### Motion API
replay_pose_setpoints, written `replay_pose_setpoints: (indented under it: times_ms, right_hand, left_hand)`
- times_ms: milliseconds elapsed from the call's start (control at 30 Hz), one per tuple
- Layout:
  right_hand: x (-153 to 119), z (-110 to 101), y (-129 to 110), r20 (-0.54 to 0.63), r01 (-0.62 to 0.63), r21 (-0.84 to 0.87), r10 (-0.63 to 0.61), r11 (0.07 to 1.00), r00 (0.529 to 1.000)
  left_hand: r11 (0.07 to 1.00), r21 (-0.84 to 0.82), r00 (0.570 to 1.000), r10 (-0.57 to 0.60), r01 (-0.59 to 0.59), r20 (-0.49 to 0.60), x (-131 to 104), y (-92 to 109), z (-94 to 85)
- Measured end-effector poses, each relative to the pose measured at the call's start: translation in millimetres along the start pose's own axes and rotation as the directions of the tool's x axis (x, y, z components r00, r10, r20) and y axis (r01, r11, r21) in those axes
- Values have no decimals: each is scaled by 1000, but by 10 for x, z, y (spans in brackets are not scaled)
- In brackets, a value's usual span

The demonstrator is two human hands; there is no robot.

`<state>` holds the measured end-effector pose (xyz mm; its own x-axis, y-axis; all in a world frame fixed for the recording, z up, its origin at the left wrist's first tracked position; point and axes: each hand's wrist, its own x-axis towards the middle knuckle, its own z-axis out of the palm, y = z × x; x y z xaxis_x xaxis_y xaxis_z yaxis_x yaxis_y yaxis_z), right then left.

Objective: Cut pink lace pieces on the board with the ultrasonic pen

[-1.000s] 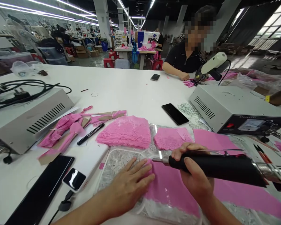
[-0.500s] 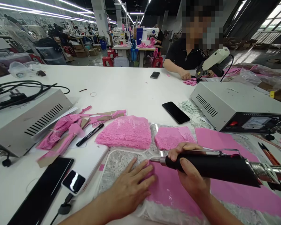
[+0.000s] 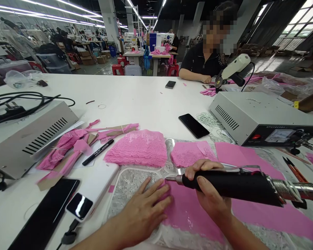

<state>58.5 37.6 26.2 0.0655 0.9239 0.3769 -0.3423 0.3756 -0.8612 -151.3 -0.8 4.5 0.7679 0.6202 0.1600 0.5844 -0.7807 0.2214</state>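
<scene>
My left hand (image 3: 143,208) lies flat with its fingers spread, pressing the left edge of a pink fabric piece (image 3: 187,211). Gripped in my right hand (image 3: 211,187) is a thick black hand tool (image 3: 237,185) with a slim metal tip. That tip points left and sits at the fabric's upper left corner, just by my left fingertips; whether it touches the cloth I cannot tell. Under the fabric is a clear template over a grey patterned sheet (image 3: 130,180). Beyond my hands are a stack of pink lace pieces (image 3: 138,149) and a smaller pink lace stack (image 3: 190,152).
Grey metal boxes stand at left (image 3: 33,135) and right (image 3: 266,114). Around my work lie a phone (image 3: 193,125), a black marker (image 3: 97,152), a white power bank (image 3: 99,184), a dark tablet-like slab (image 3: 47,215) and orange-handled tweezers (image 3: 296,170). Across the table sits a co-worker (image 3: 198,66).
The whole view has shifted slightly left. My hands, the tool and the fabric keep nearly the same places relative to each other. The co-worker's hand and head have moved a little.
</scene>
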Motion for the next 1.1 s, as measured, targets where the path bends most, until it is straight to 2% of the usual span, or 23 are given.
replay_pose_setpoints:
  times_ms: [133, 333, 400, 500, 567, 700, 1000, 1100]
  right_hand:
    - [79, -105, -106, -86, 58, 51, -54, 997, 995]
    - [53, -582, -374, -284, 120, -64, -134, 991, 949]
    - [-15, -727, -443, -342, 119, -109, -150, 987, 928]
    - [-106, -859, -502, -383, 132, -151, -181, 980, 906]
    - [-138, -892, -512, -377, 142, -161, -194, 977, 906]
    - [-146, -877, -489, -357, 143, -148, -188, 979, 915]
    - [-122, -843, -446, -329, 134, -162, -181, 978, 927]
    - [-125, -858, -444, -337, 131, -162, -180, 978, 924]
  left_hand:
    - [998, 48, 998, 46, -43, -47, -2, -20, 4]
    - [983, 152, 958, 142, -106, -251, -21, -140, 144]
    - [976, 180, 958, 162, -121, -238, -18, -169, 161]
    - [978, 189, 972, 131, -94, -194, -12, -168, 147]
    - [981, 183, 973, 105, -67, -204, -6, -156, 133]
    - [977, 193, 976, 122, -86, -182, 7, -158, 130]
    - [982, 185, 973, 78, -37, -216, 0, -149, 203]
    - [976, 208, 969, 113, -66, -220, 4, -186, 211]
